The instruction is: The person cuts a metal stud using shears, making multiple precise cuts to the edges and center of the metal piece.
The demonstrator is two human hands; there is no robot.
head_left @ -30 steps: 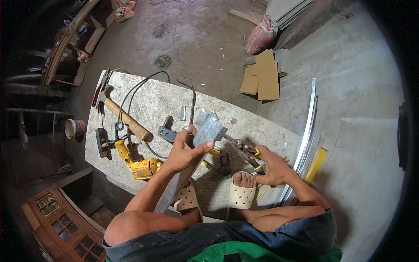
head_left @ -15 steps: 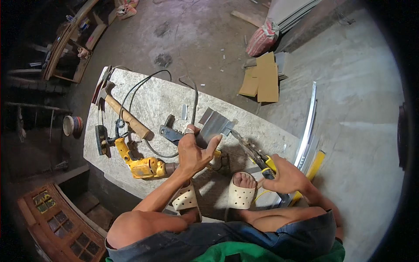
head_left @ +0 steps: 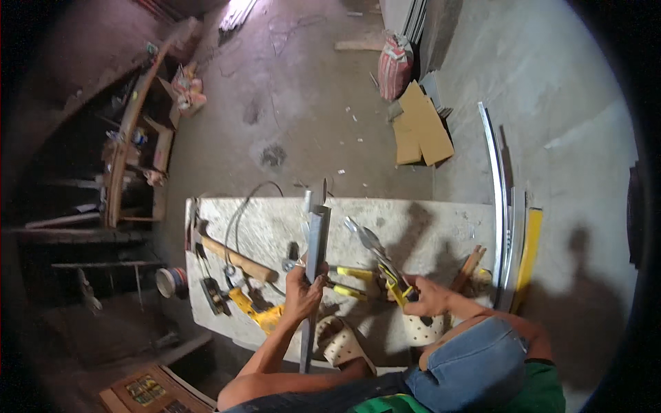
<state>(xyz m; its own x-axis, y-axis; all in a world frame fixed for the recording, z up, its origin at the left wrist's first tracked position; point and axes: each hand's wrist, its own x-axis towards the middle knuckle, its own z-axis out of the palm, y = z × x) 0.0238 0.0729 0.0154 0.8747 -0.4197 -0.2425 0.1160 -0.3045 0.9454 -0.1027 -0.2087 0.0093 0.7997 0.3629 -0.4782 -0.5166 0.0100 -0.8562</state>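
My left hand [head_left: 303,294] is closed round a long grey metal channel [head_left: 317,241], whose length runs from the far edge of the table back toward my knees. Between the fingers of my right hand [head_left: 428,297] are the yellow and black handles of tin snips [head_left: 375,249]. Their metal jaws point away from me, to the right of the channel and apart from it. A second tool with yellow handles [head_left: 354,272] lies between my hands, its head partly hidden by the channel. Left of my left hand rests a yellow power drill [head_left: 255,311], partly covered by my arm.
A whitish worn table [head_left: 441,230] bears a wooden-handled hammer [head_left: 237,259] and a dark cord. Long metal strips [head_left: 497,172] and a yellow level-like bar [head_left: 529,251] stand at the right. Cardboard [head_left: 421,127] and a sack [head_left: 395,69] lie farther off.
The channel has swung lengthwise toward me, and the snips' jaws have come away from its end. My left hand still grips it. My view has tilted toward the far floor.
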